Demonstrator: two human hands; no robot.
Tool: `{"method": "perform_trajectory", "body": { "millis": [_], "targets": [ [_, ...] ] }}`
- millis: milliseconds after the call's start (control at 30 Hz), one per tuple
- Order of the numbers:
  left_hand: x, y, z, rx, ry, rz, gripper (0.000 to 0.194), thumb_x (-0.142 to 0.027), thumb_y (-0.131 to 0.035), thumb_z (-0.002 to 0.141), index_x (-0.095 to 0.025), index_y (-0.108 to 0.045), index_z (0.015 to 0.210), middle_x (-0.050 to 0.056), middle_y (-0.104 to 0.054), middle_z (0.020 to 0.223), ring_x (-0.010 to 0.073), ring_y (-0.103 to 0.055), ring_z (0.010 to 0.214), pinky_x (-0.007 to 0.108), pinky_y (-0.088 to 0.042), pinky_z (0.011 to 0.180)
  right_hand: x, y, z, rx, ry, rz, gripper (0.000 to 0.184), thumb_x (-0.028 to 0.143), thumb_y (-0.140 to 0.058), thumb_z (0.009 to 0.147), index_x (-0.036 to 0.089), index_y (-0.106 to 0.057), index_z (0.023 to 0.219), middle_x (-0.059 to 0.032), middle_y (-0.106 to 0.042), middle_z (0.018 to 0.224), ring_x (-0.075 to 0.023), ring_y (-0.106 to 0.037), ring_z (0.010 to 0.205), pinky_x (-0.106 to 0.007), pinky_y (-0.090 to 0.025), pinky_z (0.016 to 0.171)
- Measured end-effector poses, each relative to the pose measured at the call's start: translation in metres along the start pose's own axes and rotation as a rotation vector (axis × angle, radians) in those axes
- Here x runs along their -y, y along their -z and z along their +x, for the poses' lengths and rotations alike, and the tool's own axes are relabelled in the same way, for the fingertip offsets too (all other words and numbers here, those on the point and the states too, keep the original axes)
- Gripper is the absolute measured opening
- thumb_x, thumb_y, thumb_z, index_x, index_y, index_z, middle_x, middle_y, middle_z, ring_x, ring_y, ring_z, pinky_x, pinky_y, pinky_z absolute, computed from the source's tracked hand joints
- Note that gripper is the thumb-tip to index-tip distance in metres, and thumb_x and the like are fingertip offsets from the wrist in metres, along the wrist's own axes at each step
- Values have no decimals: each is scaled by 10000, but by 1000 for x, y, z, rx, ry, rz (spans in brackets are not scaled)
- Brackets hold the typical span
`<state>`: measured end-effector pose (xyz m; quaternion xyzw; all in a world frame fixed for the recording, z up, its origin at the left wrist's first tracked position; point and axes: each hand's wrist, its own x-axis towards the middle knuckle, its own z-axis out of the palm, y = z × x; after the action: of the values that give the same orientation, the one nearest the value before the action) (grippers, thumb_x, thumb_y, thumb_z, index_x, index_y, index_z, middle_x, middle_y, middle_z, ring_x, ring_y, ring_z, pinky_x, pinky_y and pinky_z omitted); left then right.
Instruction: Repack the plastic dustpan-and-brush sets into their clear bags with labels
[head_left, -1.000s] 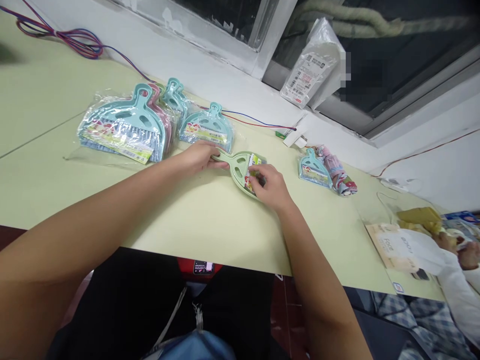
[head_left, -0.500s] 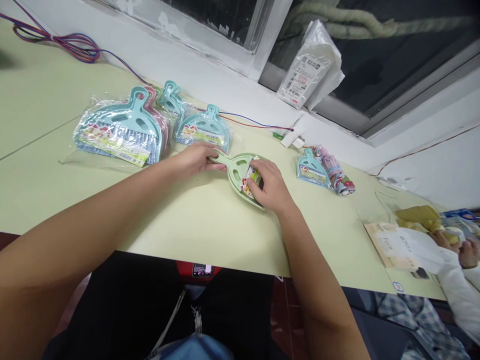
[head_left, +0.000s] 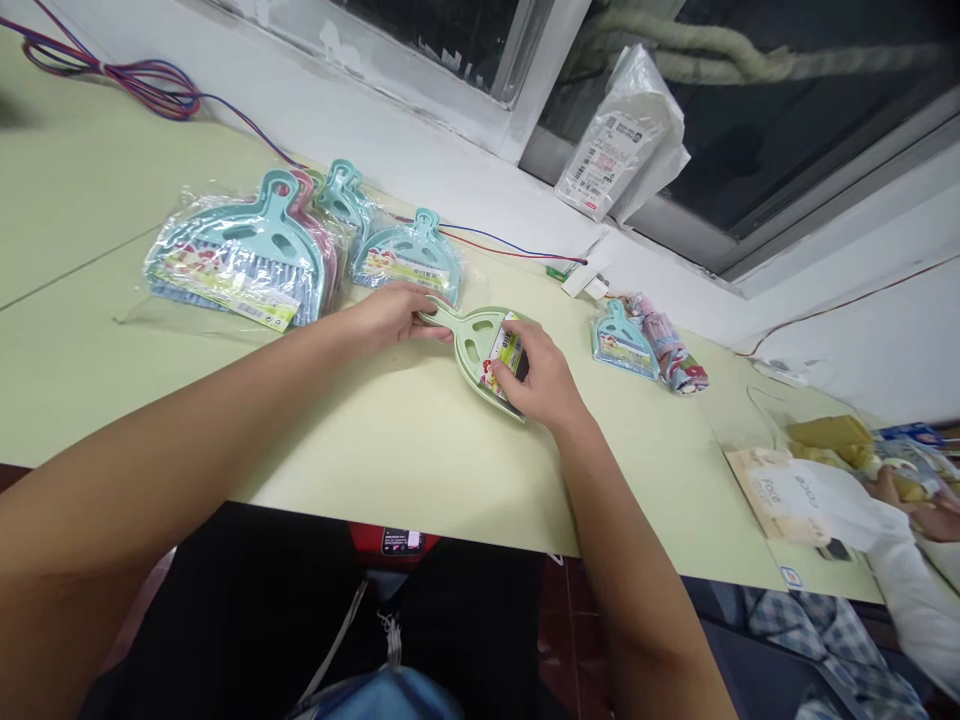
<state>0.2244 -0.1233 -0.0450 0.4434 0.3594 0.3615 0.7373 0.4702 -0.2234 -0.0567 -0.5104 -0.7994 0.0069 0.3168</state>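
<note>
A small green dustpan (head_left: 471,345) lies between my hands above the table, with a brush tucked in it and a printed card (head_left: 501,358) across its front. My left hand (head_left: 397,315) is closed round the dustpan's handle. Over the card and the brush end rests my right hand (head_left: 546,375), its thumb and fingers gripping the wide side. Part of the brush is hidden under the right fingers. Just behind my left hand sits a blue dustpan set (head_left: 411,255) in clear plastic.
Several bagged dustpan sets (head_left: 240,250) stand at the left. A blue bagged set (head_left: 625,340) and a rolled patterned bundle (head_left: 667,345) lie to the right. A white package (head_left: 611,150) leans by the window. At far right, a co-worker's hands (head_left: 911,500) are near a tissue pack (head_left: 772,495).
My hands keep the same hold on the green dustpan; my right fingers have shifted slightly on the card. The co-worker's hands at the far right have moved a little.
</note>
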Motion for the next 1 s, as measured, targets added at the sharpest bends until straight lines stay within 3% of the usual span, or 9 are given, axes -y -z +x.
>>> {"method": "perform_trajectory", "body": {
  "millis": [167,400,533,700,833,1000],
  "targets": [
    [-1,0,0,-17,6,1,210,11,-537,877,-51,-676,1022,160,-745,896,231,-799,801,296,-673,806,1,3,1,-50,5,-17,487,357,-625,900,222,-567,1365,-165,-660,1359,-343,-614,1266,-559,-497,1098],
    [1,3,1,5,-5,6,191,-8,-517,898,-40,-670,1008,181,-741,925,218,-800,808,267,-660,817,-2,8,3,-305,-55,-67,287,322,-500,996,222,-652,1218,-137,-729,1209,-291,-676,1147,-501,-552,1020],
    [3,-2,0,10,13,9,169,-13,-544,875,-71,-672,969,165,-746,929,223,-799,823,303,-663,863,7,6,4,-215,-39,-50,259,331,-487,1024,246,-702,1143,-110,-761,1145,-278,-689,1115,-487,-554,1014],
    [8,-10,-3,33,43,23,185,-6,-557,843,-102,-671,952,120,-752,852,230,-801,800,324,-679,834,18,3,5,-93,17,-19,200,300,-610,967,257,-752,1101,-70,-783,1058,-280,-656,1098,-477,-539,1015],
    [10,-12,-3,56,56,23,174,0,-568,827,-92,-671,933,137,-762,852,229,-803,786,281,-675,800,21,3,6,-20,-46,-32,188,285,-677,912,258,-775,1071,-57,-792,1029,-297,-631,1059,-486,-531,993],
    [11,-14,-5,76,66,19,174,-4,-587,808,-94,-684,919,140,-762,836,232,-799,774,315,-676,837,25,4,6,15,-90,-15,189,291,-700,895,266,-780,1064,-38,-799,1063,-297,-616,1033,-492,-515,989]
  ]
}}
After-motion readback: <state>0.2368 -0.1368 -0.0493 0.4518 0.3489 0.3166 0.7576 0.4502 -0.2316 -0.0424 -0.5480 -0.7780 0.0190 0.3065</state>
